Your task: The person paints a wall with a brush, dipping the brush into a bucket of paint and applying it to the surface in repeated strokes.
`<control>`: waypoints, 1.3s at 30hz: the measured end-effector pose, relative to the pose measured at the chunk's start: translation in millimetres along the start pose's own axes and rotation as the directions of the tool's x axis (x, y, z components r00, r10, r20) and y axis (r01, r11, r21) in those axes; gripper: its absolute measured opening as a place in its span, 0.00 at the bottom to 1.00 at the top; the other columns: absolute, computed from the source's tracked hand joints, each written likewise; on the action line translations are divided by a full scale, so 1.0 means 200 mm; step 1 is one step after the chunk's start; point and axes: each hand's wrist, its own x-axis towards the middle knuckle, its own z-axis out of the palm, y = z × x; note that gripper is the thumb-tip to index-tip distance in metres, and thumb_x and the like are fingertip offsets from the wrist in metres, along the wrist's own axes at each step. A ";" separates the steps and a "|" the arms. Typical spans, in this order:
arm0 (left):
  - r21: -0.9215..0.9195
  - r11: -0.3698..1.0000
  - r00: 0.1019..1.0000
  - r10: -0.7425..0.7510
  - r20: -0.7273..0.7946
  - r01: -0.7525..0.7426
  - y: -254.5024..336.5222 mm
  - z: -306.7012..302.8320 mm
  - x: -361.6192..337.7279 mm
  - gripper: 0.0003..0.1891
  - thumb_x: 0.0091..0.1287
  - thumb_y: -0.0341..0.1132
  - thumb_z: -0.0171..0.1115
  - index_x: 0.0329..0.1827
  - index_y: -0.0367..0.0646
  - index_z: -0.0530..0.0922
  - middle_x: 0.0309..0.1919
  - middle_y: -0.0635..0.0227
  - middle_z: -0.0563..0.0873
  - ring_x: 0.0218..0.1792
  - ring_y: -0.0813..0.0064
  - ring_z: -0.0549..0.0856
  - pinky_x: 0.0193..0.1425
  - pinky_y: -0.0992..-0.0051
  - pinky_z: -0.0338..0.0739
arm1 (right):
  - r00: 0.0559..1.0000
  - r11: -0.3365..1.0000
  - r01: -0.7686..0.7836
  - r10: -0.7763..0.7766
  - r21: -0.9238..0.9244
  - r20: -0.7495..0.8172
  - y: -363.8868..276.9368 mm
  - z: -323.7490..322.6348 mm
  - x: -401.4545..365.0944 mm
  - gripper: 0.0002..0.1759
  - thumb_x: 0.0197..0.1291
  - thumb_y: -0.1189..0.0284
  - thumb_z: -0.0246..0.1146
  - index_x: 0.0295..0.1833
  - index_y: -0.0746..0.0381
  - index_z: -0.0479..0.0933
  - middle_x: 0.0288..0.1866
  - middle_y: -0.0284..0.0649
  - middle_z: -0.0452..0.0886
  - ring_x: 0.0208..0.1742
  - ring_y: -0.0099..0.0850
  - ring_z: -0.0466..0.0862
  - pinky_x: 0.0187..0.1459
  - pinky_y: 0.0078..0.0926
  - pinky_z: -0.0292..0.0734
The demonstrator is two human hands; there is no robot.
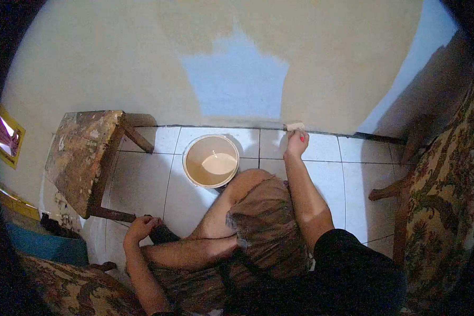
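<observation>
My right hand [297, 142] is stretched forward and closed on a paintbrush [294, 126] with a reddish handle. Its bristles touch the bottom edge of the wall [321, 68], just above the floor tiles. The wall is mostly beige, with a blue unpainted patch [236, 79] in the middle. A white bucket of beige paint [211, 160] stands on the tiles left of that hand, in front of my bent knee. My left hand [141, 228] rests low on the floor beside my leg, fingers curled, near a dark object that I cannot make out.
A paint-stained wooden stool [84, 158] stands tilted at the left. A patterned upholstered chair [442, 189] with wooden legs fills the right side. Another patterned cushion [63, 289] lies at the lower left. White floor tiles [353, 179] run up to the wall.
</observation>
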 end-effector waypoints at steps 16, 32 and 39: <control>0.015 0.988 0.988 0.153 -0.014 -0.152 -0.07 0.01 0.00 0.20 0.61 0.48 0.52 0.38 0.38 0.80 0.35 0.58 0.83 0.39 0.67 0.81 0.48 0.70 0.72 | 0.990 0.991 -0.089 0.098 0.101 -0.096 0.11 -0.03 0.01 0.09 0.56 0.75 0.53 0.43 0.62 0.65 0.30 0.34 0.71 0.27 0.23 0.71 0.24 0.20 0.67; -0.091 0.996 1.000 -0.001 0.011 0.002 0.07 -0.04 -0.07 0.19 0.61 0.45 0.53 0.37 0.35 0.79 0.29 0.62 0.83 0.32 0.73 0.79 0.42 0.72 0.72 | 0.992 0.948 -0.128 0.123 0.291 0.035 0.13 0.06 0.05 0.04 0.54 0.75 0.52 0.35 0.57 0.66 0.22 0.29 0.68 0.19 0.19 0.67 0.17 0.16 0.58; -0.139 0.989 0.998 0.054 -0.038 -0.059 -0.03 -0.03 -0.03 0.18 0.61 0.45 0.53 0.34 0.36 0.79 0.28 0.60 0.82 0.31 0.72 0.79 0.40 0.72 0.72 | 0.982 0.978 -0.143 0.121 0.152 0.143 0.19 0.06 0.19 0.08 0.50 0.82 0.46 0.31 0.56 0.61 0.25 0.32 0.69 0.28 0.23 0.71 0.24 0.21 0.61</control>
